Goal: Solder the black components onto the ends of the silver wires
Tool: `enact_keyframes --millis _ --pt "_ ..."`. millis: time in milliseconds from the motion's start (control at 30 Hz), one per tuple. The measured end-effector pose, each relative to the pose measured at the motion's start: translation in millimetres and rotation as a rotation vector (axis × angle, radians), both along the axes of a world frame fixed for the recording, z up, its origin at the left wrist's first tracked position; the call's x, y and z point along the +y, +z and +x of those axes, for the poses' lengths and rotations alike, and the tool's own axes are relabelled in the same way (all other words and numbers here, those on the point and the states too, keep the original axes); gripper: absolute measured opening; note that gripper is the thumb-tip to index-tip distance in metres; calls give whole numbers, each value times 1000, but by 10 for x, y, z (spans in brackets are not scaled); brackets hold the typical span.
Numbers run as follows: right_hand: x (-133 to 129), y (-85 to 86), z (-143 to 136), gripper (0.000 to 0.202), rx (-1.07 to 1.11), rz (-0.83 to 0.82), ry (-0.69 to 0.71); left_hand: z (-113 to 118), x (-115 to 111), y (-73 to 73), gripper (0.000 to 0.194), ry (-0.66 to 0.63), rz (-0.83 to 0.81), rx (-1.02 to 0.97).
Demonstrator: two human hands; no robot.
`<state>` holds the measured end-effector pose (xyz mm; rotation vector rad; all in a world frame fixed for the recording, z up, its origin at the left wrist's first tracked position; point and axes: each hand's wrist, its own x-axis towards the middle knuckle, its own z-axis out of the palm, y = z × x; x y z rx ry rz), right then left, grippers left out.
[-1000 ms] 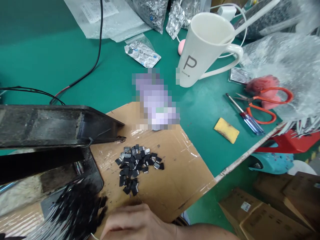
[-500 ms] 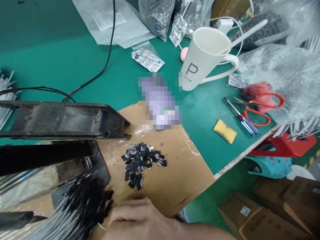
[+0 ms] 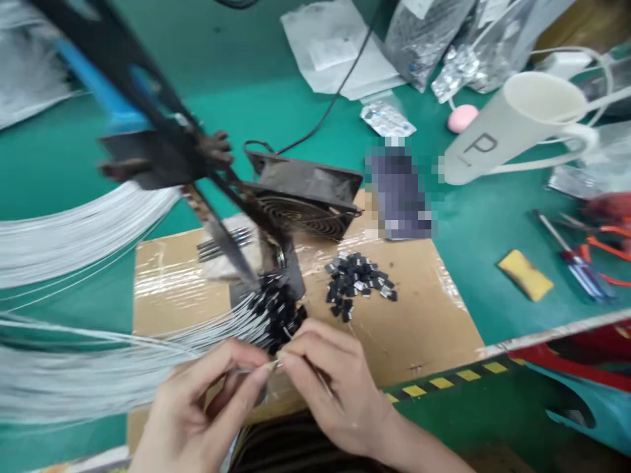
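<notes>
My left hand (image 3: 210,394) pinches a thin pale wire (image 3: 275,365) between thumb and forefinger, low in the middle of the view. My right hand (image 3: 340,387) meets it there, its thumb and fingertips closed on the same wire; whether they also hold a small part is hidden. Just beyond the fingers lies a heap of black wire ends (image 3: 279,309), from which a bundle of white wires (image 3: 211,335) runs left. To the right, a loose pile of small black connectors (image 3: 359,279) rests on the cardboard sheet (image 3: 404,335).
A dark arm with a pointed metal tip (image 3: 234,256) slants down above the wire ends. Behind it stands a black fan (image 3: 308,197). A blurred-out flat object (image 3: 401,194), a white mug (image 3: 517,125), a yellow sponge (image 3: 525,274) and a screwdriver (image 3: 576,263) are farther right.
The view has swung left, bringing the slanted arm and white wire bundles into sight. My left hand has come into view, and both hands now meet at the wire.
</notes>
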<state>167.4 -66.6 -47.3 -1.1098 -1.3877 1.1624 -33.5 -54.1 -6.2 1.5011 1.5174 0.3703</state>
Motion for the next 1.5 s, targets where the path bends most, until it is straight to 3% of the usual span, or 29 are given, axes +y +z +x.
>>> enact_keyframes --millis 67,233,400,767,1033,1300,1500 --pt "-44 -15 -1 27 51 -54 -36 19 55 26 24 -16 -46 -64" --pt "-167 -125 -11 53 188 -134 -158 13 87 12 23 135 -70 -123" --pt "-163 -109 -40 46 102 -123 -215 -28 107 -59 21 146 -72 -155" --pt "-72 -10 -109 28 -145 -77 -84 9 144 -31 18 -74 174 -73" --pt "-52 -4 -189 20 -185 15 -32 -2 92 -7 19 -121 174 -101" --pt "-46 -46 -137 19 -249 94 10 -103 179 91 15 -212 187 -143" --pt "-29 -24 -115 21 -275 98 33 -81 181 95 12 -280 149 -70"
